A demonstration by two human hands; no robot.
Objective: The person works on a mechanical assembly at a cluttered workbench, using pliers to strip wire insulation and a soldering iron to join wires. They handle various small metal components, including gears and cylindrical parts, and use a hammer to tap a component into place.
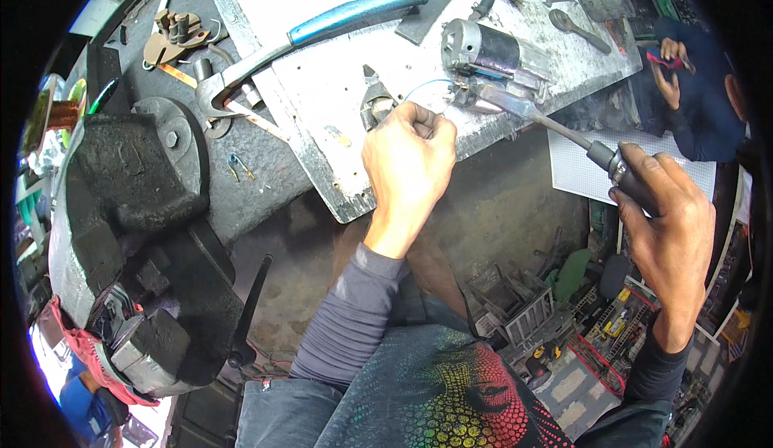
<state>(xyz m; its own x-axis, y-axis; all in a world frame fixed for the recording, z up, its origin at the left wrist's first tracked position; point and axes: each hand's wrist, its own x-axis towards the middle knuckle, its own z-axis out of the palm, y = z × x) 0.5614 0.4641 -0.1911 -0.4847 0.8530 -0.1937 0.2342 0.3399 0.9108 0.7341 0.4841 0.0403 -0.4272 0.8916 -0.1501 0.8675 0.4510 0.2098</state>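
Observation:
My right hand (672,218) is wrapped round the dark handle of a soldering iron (568,132). The iron's broad tip rests at the end of a starter motor (493,53), a silver and black cylinder lying on the white board. On the near side of the motor, my left hand (409,146) is closed in a pinch. A thin bluish wire (428,85) curves between those fingertips and the motor's end, near the iron's tip. Just beyond the left fingers lies a pair of pliers (375,98), partly hidden by the hand.
A hammer (354,13) with a blue handle lies across the edge of the white board (310,138). At left stands a large bench vise (137,174). A ratchet (580,31) lies at the far right. Another person (692,86) sits at right; tools cover the floor below.

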